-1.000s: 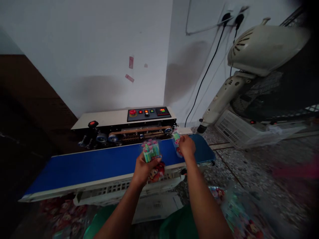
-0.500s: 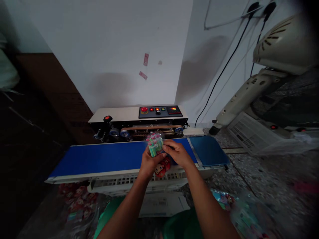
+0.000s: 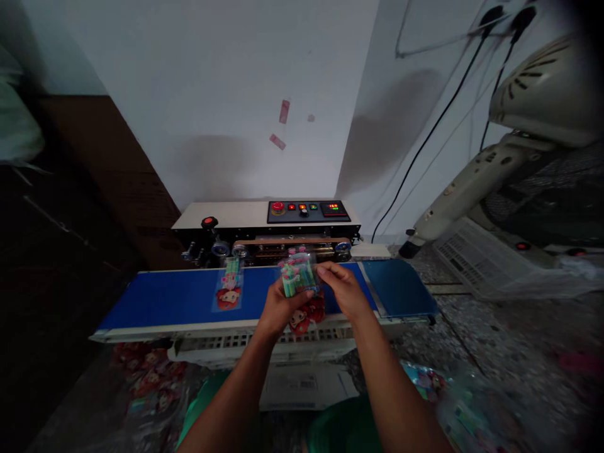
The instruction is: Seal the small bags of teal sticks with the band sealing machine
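My left hand (image 3: 276, 311) is wrapped round a small stack of clear plastic packets (image 3: 298, 277) with green and pink pieces inside. Its thumb presses across the front, above a printed red-haired cartoon figure (image 3: 304, 316) at the lower end. My right hand (image 3: 348, 294) pinches the upper right edge of the packets between thumb and forefinger. Both hands are over the blue conveyor belt (image 3: 165, 299) of a band sealing machine (image 3: 226, 216). To their left, a single filled packet (image 3: 229, 286) lies on the belt, its top end at the machine's rollers.
A control panel (image 3: 309, 212) with a red button and lit display tops the machine. More packets lie low at the left (image 3: 153, 380) and in clear plastic at the lower right (image 3: 472, 415). At the right stand a beige machine arm (image 3: 465, 182) and a white crate (image 3: 472, 261).
A packet has come out on the belt left of my hands. My right fingers have shifted slightly right along the held packets' edge. The view has moved a little.
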`<state>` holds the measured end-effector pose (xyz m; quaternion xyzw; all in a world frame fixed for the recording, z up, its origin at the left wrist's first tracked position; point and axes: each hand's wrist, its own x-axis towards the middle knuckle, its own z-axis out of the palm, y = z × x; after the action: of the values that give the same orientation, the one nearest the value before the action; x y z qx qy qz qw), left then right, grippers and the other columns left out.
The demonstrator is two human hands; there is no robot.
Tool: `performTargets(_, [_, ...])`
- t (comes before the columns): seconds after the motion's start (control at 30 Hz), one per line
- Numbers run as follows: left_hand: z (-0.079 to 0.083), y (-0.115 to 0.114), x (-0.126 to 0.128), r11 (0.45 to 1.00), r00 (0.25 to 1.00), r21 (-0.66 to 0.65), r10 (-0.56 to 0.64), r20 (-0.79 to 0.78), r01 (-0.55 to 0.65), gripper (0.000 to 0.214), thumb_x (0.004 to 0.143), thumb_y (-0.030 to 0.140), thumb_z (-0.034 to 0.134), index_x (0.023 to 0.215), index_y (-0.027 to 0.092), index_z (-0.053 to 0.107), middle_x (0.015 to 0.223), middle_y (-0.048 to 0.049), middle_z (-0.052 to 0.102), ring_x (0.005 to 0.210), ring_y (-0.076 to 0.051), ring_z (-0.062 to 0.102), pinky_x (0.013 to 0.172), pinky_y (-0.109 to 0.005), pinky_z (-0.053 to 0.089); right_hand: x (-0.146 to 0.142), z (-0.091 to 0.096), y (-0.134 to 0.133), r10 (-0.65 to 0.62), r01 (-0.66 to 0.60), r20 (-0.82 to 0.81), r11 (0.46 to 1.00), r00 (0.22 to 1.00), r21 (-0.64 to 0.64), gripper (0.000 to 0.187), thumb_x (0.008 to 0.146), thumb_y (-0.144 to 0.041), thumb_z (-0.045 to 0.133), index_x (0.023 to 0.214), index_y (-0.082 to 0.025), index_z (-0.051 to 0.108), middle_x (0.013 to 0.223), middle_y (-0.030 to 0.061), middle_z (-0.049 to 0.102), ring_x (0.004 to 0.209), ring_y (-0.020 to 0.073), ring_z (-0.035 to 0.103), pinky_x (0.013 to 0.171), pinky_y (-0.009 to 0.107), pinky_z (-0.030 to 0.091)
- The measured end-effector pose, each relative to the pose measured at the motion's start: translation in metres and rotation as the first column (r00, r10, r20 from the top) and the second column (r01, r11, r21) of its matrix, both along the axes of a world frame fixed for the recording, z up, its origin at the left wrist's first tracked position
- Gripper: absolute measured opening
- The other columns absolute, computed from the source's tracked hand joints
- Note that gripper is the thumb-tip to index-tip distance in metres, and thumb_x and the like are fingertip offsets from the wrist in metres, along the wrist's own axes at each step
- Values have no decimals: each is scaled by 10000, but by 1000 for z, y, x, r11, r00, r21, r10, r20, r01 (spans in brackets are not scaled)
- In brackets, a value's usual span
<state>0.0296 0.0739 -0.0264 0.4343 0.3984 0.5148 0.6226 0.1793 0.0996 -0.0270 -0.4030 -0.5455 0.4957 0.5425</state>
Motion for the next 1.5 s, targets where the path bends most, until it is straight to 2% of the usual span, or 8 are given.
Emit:
performTargets(0.13, [-4,1,1,1000,1000,-2,11,8,-11,361,611,221,767,943,123,667,829,-56,717,727,-182,650,722,-312,516,-4,-5,-1,-147,147,-14,989,989,10,208,796,-406,562,782,-207,622,708,-30,577,688,119,496,637,216,375])
performTargets(0.47, [-13,0,2,1000,1000,-18,4,17,-4,355,590,221,780,915,122,676,822,-54,719,701,-180,655,699,-308,526,1,-6,-2,-35,33,-81,999,996,-25,177,698,-360,683,765,-200,647,713,-26,585,681,115,500,659,230,393])
performTargets(0.73, [-11,0,10,993,985,-75,100,141,-90,305,601,241,775,867,122,683,817,-72,729,733,-236,684,728,-397,547,12,-8,8,-408,441,-270,895,872,70,233,774,-426,583,802,-195,564,746,-29,553,710,106,504,704,237,404])
performTargets(0.9, [-12,0,4,985,988,-96,146,55,-140,286,587,244,784,819,130,661,719,-42,716,662,-211,680,662,-343,548,69,-9,13,-706,706,237,701,668,101,333,845,-488,423,916,-189,550,662,-22,527,510,105,447,543,227,373])
performTargets(1.03, [-10,0,2,989,993,-99,115,30,-111,300,585,246,783,831,134,652,719,-34,710,659,-215,681,647,-339,549,101,-20,18,-597,722,708,668,377,178,335,873,-404,373,954,-164,591,723,53,617,603,159,544,563,241,356])
performTargets(1.17, [-10,-1,4,988,998,-142,68,15,-66,253,573,253,788,745,131,647,672,-34,701,622,-221,676,615,-340,547,100,-27,26,-408,723,889,676,207,142,337,896,-355,335,984,-167,600,769,85,653,680,178,597,584,244,355])
performTargets(1.4, [-15,-1,2,990,998,-123,61,-25,-63,256,587,248,780,774,131,651,675,-30,700,616,-198,664,594,-307,533,69,-21,42,-345,675,919,726,191,133,307,896,-322,373,1020,-144,589,884,128,653,867,219,608,719,280,402])
performTargets(1.5, [-16,1,-1,990,995,-105,100,0,-99,278,580,241,783,800,134,651,676,-17,696,617,-187,659,601,-297,527,52,-11,36,-512,574,779,781,361,247,322,874,-360,429,1038,-142,601,994,138,631,954,227,573,824,323,400])
